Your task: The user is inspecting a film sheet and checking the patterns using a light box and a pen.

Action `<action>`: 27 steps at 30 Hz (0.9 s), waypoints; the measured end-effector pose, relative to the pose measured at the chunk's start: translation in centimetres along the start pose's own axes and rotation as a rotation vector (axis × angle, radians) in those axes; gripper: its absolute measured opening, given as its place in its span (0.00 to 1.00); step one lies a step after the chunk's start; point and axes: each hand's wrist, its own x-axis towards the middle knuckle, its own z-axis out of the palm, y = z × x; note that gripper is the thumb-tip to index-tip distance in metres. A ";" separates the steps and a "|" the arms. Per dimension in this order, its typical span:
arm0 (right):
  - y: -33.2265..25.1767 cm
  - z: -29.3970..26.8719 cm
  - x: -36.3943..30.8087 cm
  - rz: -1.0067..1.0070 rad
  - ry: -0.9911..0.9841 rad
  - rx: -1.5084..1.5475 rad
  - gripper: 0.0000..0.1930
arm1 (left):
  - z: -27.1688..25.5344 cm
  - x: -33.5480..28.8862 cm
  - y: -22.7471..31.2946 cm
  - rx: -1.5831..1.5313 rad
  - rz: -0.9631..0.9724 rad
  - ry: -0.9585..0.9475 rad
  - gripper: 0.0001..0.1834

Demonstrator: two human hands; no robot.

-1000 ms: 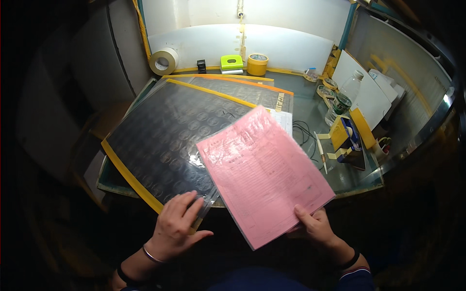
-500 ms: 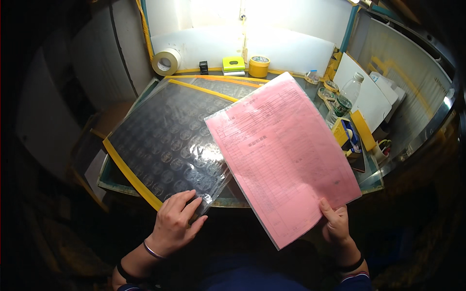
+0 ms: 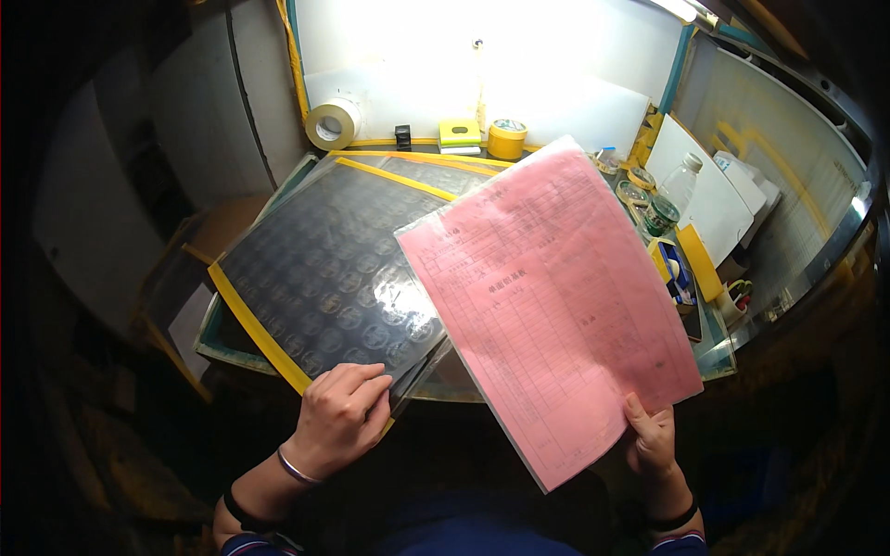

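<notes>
Behind the pink sheet [image 3: 556,315], a part-hidden tape dispenser [image 3: 681,271] near a bottle [image 3: 675,196].

Back wall [image 3: 399,46] v. bright white, lamp [image 3: 675,8] top R; grey panels [image 3: 195,102] on L, cloudy panel [image 3: 793,125] w/ yellow marks on R; glass-top table [image 3: 716,345] betw., rest of rm dim.

Printed dark ruled lines cross a pink rectangular paper sheet [image 3: 547,306], while rows of pale rings pattern a glossy dark-grey film sheet [image 3: 315,250] edged in yellow. A cream tape roll [image 3: 347,119], round yellow tub [image 3: 507,141] and lime-and-white rectangular block [image 3: 459,132] add colour; a green label [image 3: 662,216] bands a clear plastic bottle [image 3: 681,183].
</notes>
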 end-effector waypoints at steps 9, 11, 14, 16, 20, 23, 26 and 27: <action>-1.3 -1.8 0.8 0.251 -0.072 0.087 0.22 | -2.0 1.5 -1.3 0.050 -0.064 0.121 0.05; -1.8 -3.3 1.3 0.358 -0.091 0.092 0.22 | -2.8 2.0 -1.6 0.072 -0.050 0.205 0.05; -2.6 -4.0 1.5 0.560 -0.209 0.191 0.25 | -3.7 2.2 -1.5 0.041 -0.053 0.272 0.05; -3.2 -3.8 1.5 0.626 -0.227 0.115 0.26 | -4.0 2.2 -1.2 0.034 -0.032 0.291 0.05; -1.6 -5.0 1.8 0.633 -0.283 0.201 0.27 | -3.9 1.6 -0.8 0.050 0.046 0.262 0.06; -1.6 -4.8 2.0 0.625 -0.284 0.227 0.27 | -4.1 1.3 -0.6 0.050 0.049 0.253 0.06; -2.0 -4.0 1.9 0.594 -0.260 0.243 0.27 | -4.5 0.9 -0.7 0.055 0.053 0.256 0.07; -2.1 -4.0 2.0 0.578 -0.258 0.238 0.27 | -4.6 0.9 -0.6 0.059 0.055 0.257 0.07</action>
